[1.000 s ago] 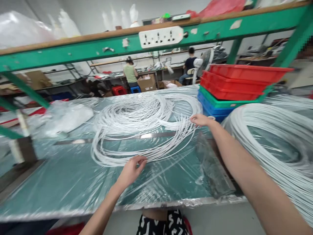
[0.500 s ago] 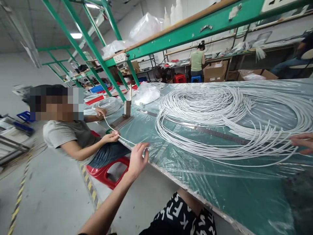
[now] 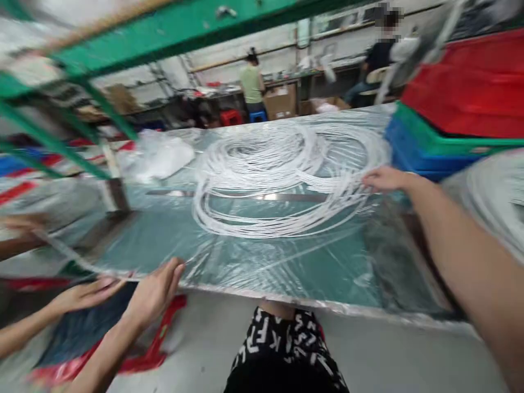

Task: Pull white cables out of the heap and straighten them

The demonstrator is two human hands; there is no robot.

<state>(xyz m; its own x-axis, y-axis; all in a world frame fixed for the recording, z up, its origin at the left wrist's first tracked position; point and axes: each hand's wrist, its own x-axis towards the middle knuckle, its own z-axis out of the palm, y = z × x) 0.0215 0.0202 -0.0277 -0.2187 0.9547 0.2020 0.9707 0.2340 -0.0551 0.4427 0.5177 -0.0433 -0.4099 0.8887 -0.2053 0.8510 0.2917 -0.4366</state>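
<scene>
Large loops of white cable (image 3: pixel 262 226) lie coiled on the plastic-covered table (image 3: pixel 295 273). At the right of the coil, where the cable ends bunch, my right hand (image 3: pixel 385 179) has its fingers closed on cable; motion blurs the fingertips. My left hand (image 3: pixel 158 286) is over the front edge, with curled fingers closed on a single white cable (image 3: pixel 77 261). That cable runs leftward to a co-worker's two hands, one near mine (image 3: pixel 84 295) and one farther left (image 3: pixel 24 226).
A steel ruler (image 3: pixel 286 197) lies partly beneath the coil. A clear plastic bag (image 3: pixel 164 158) and a post on a metal base (image 3: pixel 118 196) stand left. Stacked red, green and blue bins (image 3: pixel 470 98) are at right, beside another cable coil (image 3: pixel 499 191). A green shelf beam (image 3: pixel 143 33) crosses above.
My view has swung right, bringing the bins into sight. My right hand has come to the cable ends, its fingers now bent onto them. My left hand stays near the co-worker's hands.
</scene>
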